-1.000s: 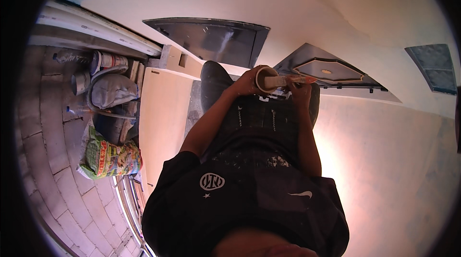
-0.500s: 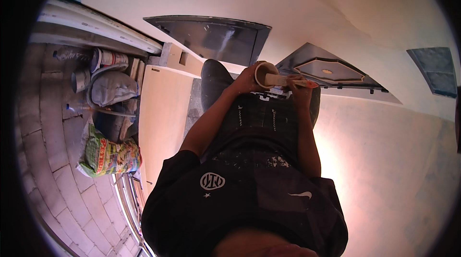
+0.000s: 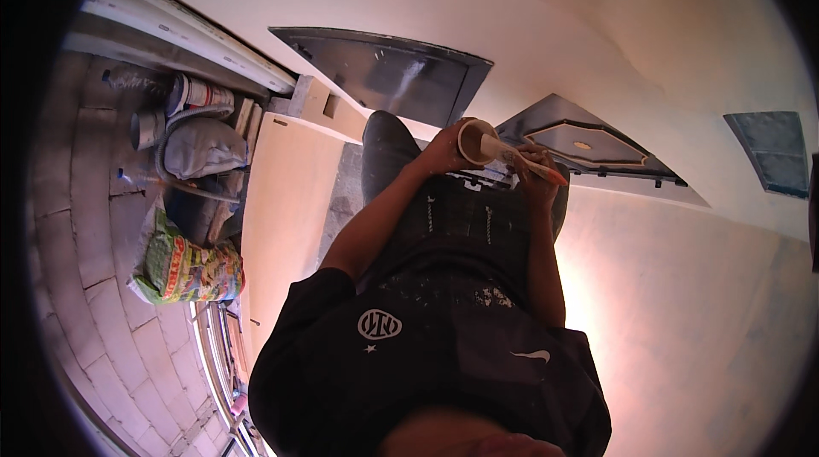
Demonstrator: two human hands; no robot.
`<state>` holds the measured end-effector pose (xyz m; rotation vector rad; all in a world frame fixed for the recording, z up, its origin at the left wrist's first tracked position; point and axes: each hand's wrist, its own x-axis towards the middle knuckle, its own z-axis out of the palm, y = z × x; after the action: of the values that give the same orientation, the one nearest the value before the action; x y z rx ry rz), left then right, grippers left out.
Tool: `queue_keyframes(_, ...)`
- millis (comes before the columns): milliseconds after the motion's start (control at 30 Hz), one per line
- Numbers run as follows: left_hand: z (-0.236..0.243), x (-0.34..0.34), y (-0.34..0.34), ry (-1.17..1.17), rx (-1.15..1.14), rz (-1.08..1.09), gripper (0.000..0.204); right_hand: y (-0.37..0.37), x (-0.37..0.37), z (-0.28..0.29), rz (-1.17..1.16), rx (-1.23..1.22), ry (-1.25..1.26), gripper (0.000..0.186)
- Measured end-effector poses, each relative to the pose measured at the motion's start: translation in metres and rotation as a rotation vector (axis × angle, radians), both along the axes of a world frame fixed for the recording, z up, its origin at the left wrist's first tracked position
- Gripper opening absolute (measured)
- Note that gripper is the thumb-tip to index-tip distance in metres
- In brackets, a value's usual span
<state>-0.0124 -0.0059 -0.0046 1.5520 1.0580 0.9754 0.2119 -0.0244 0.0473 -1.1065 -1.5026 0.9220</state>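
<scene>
My left hand point(image 3: 442, 152) is closed round a pale cup point(image 3: 467, 143) held just beyond my knees, its mouth facing up toward me. A paintbrush point(image 3: 502, 151) with a pale broad head and an orange-tipped handle is gripped in my right hand point(image 3: 535, 190). The brush head lies at the cup's mouth, on its right side; whether it touches the inside cannot be told. What the cup holds is too dark to make out. Both hands are close together in front of my dark trousers.
Beyond my hands are a dark metal panel point(image 3: 392, 73) and a dark panel with gold trim point(image 3: 589, 134) in the pale wall. On the left stand a pale board point(image 3: 290, 192), a colourful sack point(image 3: 189, 262), a grey cloth-like bundle point(image 3: 203, 150) and a plastic bottle point(image 3: 136, 80).
The brush has turned: its head now points further up and left, its handle down and right. My right hand has shifted slightly down. The cup has moved a little right and down in view.
</scene>
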Motion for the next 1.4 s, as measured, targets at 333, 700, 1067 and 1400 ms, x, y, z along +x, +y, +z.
queue_keyframes(333, -0.001, 0.0, -0.002, 0.076, -0.02, 0.065, 0.088, -0.001, -0.002, 0.015, 0.1, 0.226, -0.19, 0.017)
queue_keyframes(700, 0.001, -0.001, 0.0, -0.028, -0.041, 0.05, 0.086, -0.003, -0.002, 0.023, 0.296, 0.306, -0.37, 0.02)
queue_keyframes(1067, -0.003, -0.001, 0.0, -0.028, -0.055, 0.08, 0.088, -0.015, -0.004, 0.039, 0.289, 0.255, -0.416, 0.026)
queue_keyframes(1400, -0.002, -0.002, 0.001, -0.046, -0.033, 0.074, 0.085, -0.014, -0.004, 0.035, 0.268, 0.28, -0.333, 0.024)
